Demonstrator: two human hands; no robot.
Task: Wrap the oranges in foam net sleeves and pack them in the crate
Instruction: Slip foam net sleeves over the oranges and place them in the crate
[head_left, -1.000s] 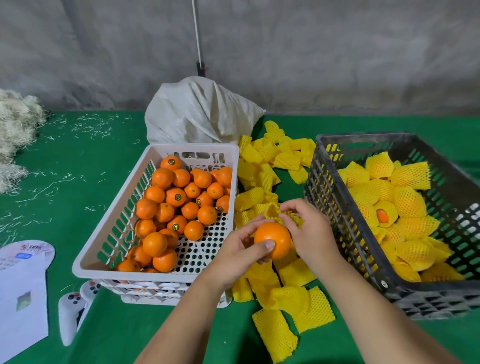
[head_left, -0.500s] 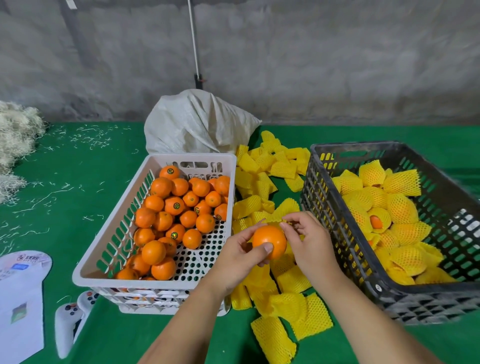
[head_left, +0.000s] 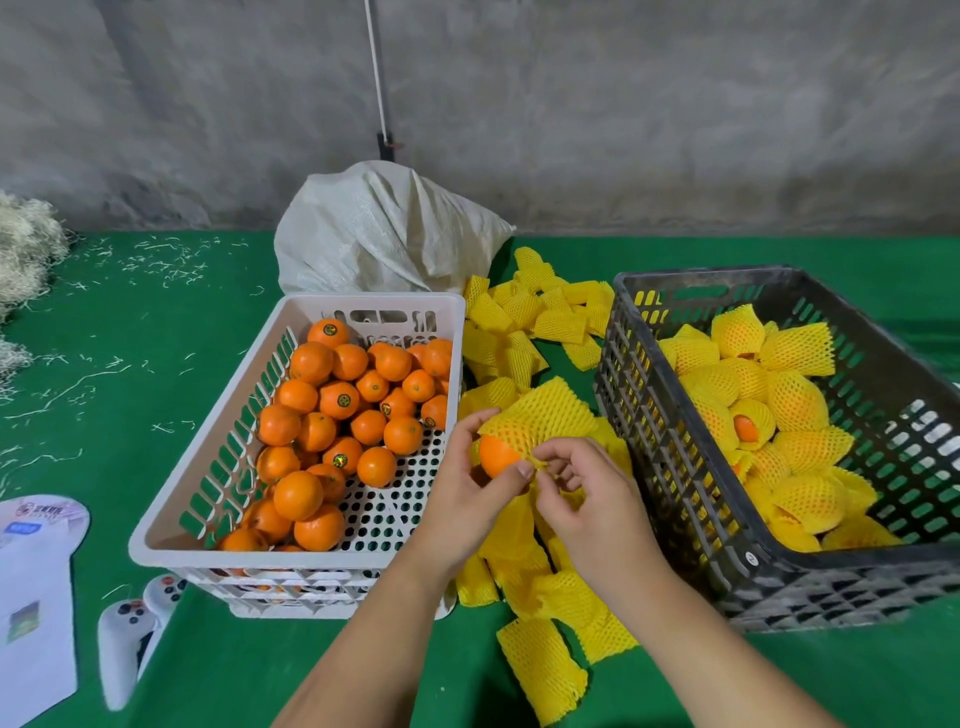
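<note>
On the left of the green table (head_left: 156, 374) lie a paper sheet (head_left: 31, 613) and a white controller (head_left: 122, 649), not part of the work. Next stands the white crate (head_left: 218, 436), about half full of bare oranges (head_left: 337, 415). Just right of it, the left hand (head_left: 467, 499) holds one orange (head_left: 496, 454) with curled fingers and thumb, above the loose sleeves (head_left: 540, 670) that lie between the two crates. A yellow sleeve (head_left: 540, 415) already covers the upper part of this orange; the lower left part is bare. The right hand (head_left: 587, 499) pinches the sleeve edge near the fruit with thumb and forefinger. To do this step well, I think the left hand should keep the orange firm and turn it a little, while the right hand pulls the net evenly down, without tearing it, until the fruit sits in the middle. On the right, the black crate (head_left: 675, 499) already holds many wrapped oranges (head_left: 795, 400), and the finished one goes there.
</note>
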